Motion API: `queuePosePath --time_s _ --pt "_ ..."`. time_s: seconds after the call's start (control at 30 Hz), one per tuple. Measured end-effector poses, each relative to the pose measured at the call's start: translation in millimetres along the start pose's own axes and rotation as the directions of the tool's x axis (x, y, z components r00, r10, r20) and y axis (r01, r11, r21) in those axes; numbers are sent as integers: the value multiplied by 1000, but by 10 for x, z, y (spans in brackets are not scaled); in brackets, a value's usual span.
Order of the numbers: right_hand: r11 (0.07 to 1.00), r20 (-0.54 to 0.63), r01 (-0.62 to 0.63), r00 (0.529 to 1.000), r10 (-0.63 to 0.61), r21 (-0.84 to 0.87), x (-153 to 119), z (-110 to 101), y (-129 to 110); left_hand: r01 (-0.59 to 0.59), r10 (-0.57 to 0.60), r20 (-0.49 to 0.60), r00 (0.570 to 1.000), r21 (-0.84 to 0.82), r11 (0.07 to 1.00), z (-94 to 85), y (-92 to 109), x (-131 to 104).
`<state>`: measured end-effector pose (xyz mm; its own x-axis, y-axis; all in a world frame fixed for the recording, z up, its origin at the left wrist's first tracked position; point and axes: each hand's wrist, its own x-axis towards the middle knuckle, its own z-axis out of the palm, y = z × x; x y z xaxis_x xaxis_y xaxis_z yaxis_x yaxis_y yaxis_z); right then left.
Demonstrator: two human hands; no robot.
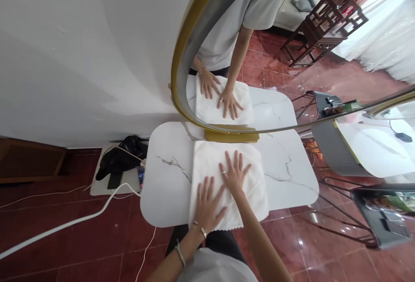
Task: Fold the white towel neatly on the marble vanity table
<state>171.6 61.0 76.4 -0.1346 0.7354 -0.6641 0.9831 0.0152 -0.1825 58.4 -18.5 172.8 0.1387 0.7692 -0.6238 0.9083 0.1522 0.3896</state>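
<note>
A white cloth (253, 200) with a scalloped edge lies flat on the white marbled table (292, 174), its near edge reaching the table's front. My left hand (207, 206) rests palm down on the cloth's left part, fingers spread, with bracelets at the wrist. Farther back and to the right, my right hand (234, 174) also presses flat on the cloth, fingers apart, a ring on one finger. The two hands are close together. Neither one grips anything.
A large gold-rimmed mirror (272, 70) stands at the table's back on a gold base (231, 136). A black bag (125, 156) and cables lie at the left. At the right are a dark chair (385, 217) holding items and another white table (379, 144).
</note>
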Motion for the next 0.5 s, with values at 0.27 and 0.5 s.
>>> queuePosePath --time_s 0.27,0.5 --pt "979 -47 -199 979 197 -45 158 -160 1499 -184 210 114 971 -201 962 544 949 794" --pt "970 -43 -236 971 234 -53 899 -194 2108 -163 188 66 980 -276 947 840 1359 1644"
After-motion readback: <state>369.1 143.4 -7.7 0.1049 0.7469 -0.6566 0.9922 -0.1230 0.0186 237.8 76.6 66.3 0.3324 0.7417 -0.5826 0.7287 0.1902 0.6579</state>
